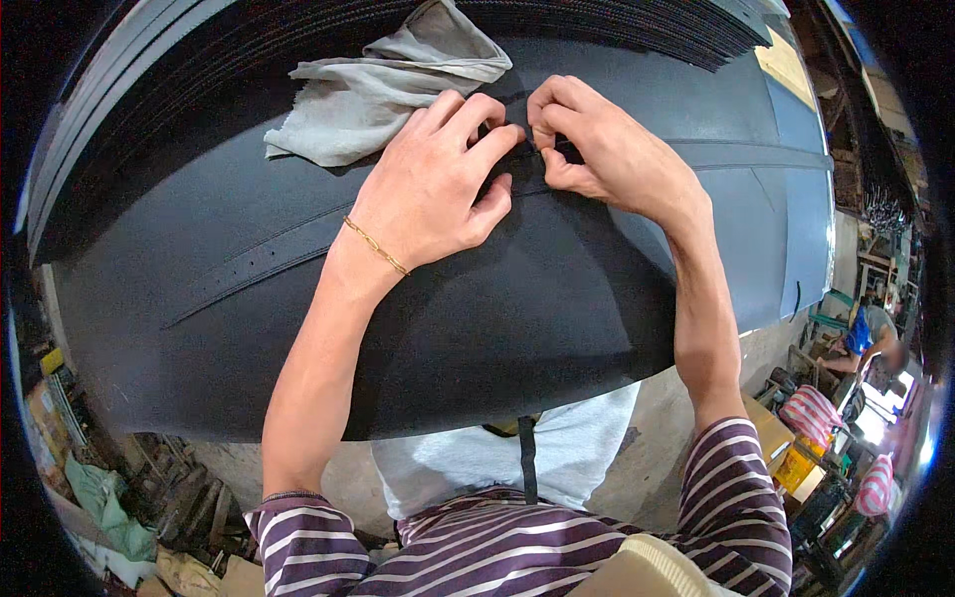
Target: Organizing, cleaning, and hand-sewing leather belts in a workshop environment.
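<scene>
A long black leather belt (259,264) lies across the dark work surface, its pointed, holed end toward the left and its other end at the far right. Over the belt's middle, my left hand (433,184) is closed with its fingers curled. A thin gold bracelet circles that wrist. Close beside it my right hand (607,144) pinches with thumb and forefinger at the belt. The two hands' fingertips nearly meet around a small dark bit, too small and shaded to name. A crumpled grey cloth (348,104) lies just beyond my left hand.
Stacked dark strips (637,30) line the far edge of the work surface (477,328). A pale yellowish piece (788,68) lies at the far right. Beyond the right edge, another person (870,343) sits among boxes and striped bags (811,413). Clutter fills the floor at lower left.
</scene>
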Motion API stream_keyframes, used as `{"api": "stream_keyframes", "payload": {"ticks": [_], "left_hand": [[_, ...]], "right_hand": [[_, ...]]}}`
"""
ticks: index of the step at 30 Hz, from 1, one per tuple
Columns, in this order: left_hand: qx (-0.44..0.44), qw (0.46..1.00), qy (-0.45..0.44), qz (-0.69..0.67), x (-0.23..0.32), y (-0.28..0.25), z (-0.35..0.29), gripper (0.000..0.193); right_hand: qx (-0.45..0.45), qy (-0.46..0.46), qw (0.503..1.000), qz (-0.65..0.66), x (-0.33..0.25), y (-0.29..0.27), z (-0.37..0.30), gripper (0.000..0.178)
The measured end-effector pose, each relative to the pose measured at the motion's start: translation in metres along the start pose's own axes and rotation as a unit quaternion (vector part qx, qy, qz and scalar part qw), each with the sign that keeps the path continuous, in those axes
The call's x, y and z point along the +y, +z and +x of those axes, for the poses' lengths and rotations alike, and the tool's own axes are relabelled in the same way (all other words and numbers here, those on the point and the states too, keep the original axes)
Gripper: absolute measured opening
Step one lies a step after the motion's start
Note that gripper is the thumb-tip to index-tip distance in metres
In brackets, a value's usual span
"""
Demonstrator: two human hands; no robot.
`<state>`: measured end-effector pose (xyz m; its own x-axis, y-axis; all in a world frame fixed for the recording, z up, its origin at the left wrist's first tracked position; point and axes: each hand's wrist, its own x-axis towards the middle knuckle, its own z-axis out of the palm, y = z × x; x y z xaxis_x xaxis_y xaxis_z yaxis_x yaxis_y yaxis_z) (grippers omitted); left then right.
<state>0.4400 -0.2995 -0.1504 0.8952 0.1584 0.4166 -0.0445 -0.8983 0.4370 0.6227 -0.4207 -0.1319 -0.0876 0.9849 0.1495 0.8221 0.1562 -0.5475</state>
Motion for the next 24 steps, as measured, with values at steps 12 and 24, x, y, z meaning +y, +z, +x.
{"api": "stream_keyframes", "payload": {"ticks": [12, 24], "left_hand": [[-0.011, 1.0, -0.006, -0.028, -0.001, -0.001, -0.001, 0.034], [0.023, 1.0, 0.003, -0.011, -0.002, 0.003, -0.002, 0.028]], "right_hand": [[-0.02, 0.019, 0.999, 0.021, 0.001, -0.005, -0.001, 0.015], [-0.005, 0.039, 0.996, 0.074, 0.01, -0.01, -0.001, 0.011]]}}
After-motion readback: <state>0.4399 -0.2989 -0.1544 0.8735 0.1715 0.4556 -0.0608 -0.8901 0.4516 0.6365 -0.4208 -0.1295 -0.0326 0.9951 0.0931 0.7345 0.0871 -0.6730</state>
